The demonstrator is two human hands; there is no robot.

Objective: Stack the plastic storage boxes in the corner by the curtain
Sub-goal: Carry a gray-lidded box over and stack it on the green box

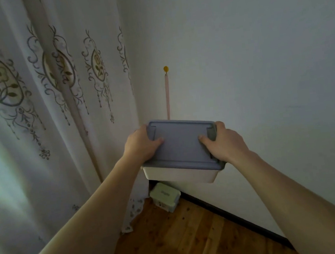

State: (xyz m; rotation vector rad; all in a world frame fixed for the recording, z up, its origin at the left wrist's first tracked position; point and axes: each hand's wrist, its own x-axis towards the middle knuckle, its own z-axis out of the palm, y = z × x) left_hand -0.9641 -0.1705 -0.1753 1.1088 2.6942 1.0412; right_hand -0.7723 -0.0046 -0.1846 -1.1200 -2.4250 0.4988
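White storage box (181, 175) with grey lid (182, 144) held in the air above the corner, left hand (141, 144) and right hand (223, 142) grasping its short ends, thumbs on the lid. Below, small pale green box (165, 196) on the wooden floor (187, 240), beside the curtain (43, 100).

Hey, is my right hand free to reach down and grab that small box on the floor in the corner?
Probably not yet. The right hand and the left hand both grip the grey-lidded box, which hangs above the small box and partly covers it. Nothing else appears to block the way.
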